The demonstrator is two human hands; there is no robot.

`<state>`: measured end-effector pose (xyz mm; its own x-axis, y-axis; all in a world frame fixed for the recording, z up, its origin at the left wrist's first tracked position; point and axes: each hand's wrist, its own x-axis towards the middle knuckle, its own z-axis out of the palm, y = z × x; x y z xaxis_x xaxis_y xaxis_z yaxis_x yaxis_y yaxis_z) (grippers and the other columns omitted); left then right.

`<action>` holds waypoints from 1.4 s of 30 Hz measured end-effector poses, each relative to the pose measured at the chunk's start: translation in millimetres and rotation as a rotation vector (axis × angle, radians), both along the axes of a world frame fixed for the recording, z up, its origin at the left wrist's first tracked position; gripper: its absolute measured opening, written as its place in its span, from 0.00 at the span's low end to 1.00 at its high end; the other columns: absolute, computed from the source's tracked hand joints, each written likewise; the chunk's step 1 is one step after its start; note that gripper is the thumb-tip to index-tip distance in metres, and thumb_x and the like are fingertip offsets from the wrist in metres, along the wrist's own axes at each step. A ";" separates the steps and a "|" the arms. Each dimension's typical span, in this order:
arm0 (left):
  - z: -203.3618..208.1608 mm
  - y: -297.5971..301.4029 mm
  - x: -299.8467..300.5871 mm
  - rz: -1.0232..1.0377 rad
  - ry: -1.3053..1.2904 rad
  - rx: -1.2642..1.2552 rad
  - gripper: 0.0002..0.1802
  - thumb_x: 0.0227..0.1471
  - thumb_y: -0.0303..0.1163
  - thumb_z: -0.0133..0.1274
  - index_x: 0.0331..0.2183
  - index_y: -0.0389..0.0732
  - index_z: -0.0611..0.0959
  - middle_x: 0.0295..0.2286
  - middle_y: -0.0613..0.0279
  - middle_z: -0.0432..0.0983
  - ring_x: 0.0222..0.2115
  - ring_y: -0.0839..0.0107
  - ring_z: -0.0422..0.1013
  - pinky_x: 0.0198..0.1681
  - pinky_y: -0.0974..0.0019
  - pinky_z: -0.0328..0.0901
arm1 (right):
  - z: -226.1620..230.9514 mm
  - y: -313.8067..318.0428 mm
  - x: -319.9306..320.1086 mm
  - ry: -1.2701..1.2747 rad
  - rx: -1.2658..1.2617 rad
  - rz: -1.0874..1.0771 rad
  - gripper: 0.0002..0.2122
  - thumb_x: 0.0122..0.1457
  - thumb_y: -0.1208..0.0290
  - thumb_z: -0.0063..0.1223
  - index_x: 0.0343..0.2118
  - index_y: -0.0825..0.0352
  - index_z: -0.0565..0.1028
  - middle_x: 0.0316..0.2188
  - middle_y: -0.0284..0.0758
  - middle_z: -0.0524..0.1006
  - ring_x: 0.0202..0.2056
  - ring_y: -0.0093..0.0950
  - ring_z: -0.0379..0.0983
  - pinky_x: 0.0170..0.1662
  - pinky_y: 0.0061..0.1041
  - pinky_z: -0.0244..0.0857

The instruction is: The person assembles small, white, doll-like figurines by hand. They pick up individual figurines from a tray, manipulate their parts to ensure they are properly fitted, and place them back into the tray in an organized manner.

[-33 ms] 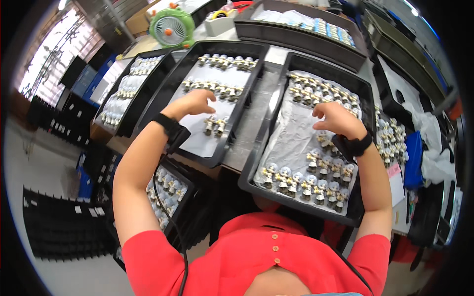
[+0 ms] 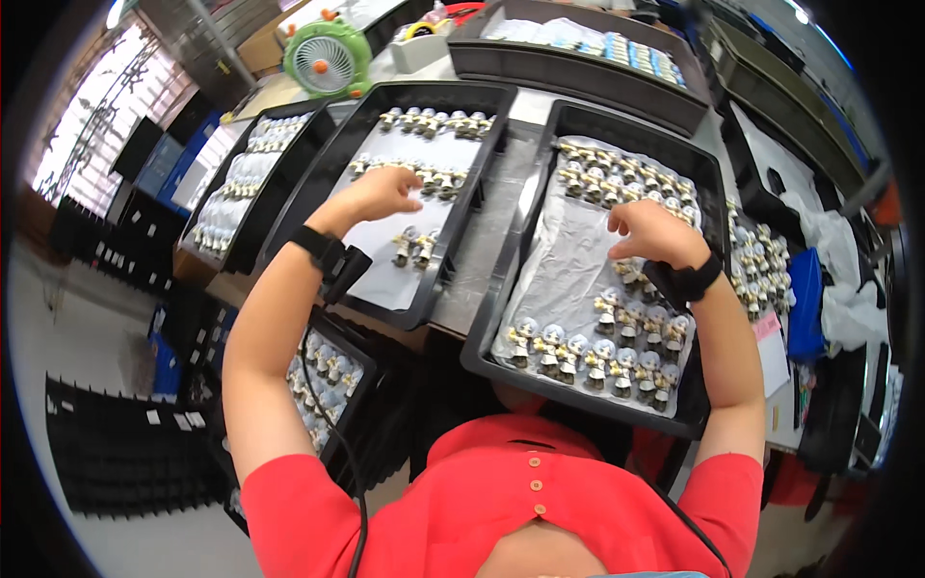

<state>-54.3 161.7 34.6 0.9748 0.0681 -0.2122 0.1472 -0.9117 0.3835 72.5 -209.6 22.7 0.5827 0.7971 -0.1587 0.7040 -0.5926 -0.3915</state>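
My left hand (image 2: 381,194) hovers over the left black tray (image 2: 397,319), near its middle row of small figurines (image 2: 445,181). Thumb and forefinger are bent and apart, with nothing visible between them. Two more figurines (image 2: 413,248) stand on the white sheet just below that hand. Over the right black tray (image 2: 479,363) is my right hand (image 2: 657,234), its thumb and forefinger spread and no object showing in them. White-haired figurines (image 2: 621,183) fill the far rows there, and others (image 2: 599,364) line the near side. The right hand and wristband partly hide some figurines.
A third figurine tray (image 2: 210,265) is at the left; another (image 2: 328,380) sits lower, beside my left forearm. Behind stand a green fan (image 2: 328,58), a tape dispenser (image 2: 419,53) and a big grey bin (image 2: 578,75). Loose figurines (image 2: 761,265) and a blue bin (image 2: 807,303) are at the right.
The whole view has shifted slightly. My left thumb and forefinger are a little closer together; the right hand looks almost the same.
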 end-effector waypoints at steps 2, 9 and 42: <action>31.1 -29.9 2.8 0.027 -0.159 -0.278 0.20 0.46 0.36 0.57 0.42 0.39 0.77 0.33 0.59 0.76 0.33 0.69 0.72 0.36 0.69 0.66 | -6.9 -3.3 -0.2 -0.024 -0.114 0.025 0.20 0.33 0.66 0.66 0.31 0.71 0.75 0.28 0.45 0.77 0.33 0.40 0.74 0.37 0.31 0.67; 54.5 -138.9 27.8 -0.200 -0.353 -0.977 0.16 0.52 0.33 0.52 0.44 0.40 0.76 0.35 0.65 0.75 0.34 0.79 0.71 0.36 0.75 0.64 | -20.1 4.3 5.4 -0.026 0.000 0.051 0.18 0.34 0.71 0.61 0.32 0.70 0.73 0.31 0.44 0.75 0.36 0.40 0.72 0.39 0.31 0.66; -6.6 -156.5 41.8 -0.020 -0.127 -1.811 0.19 0.56 0.35 0.48 0.48 0.39 0.69 0.43 0.56 0.71 0.40 0.62 0.73 0.42 0.63 0.70 | 11.9 31.7 -18.7 0.103 0.906 0.032 0.38 0.42 0.68 0.67 0.57 0.60 0.59 0.51 0.32 0.67 0.46 0.26 0.67 0.47 0.26 0.63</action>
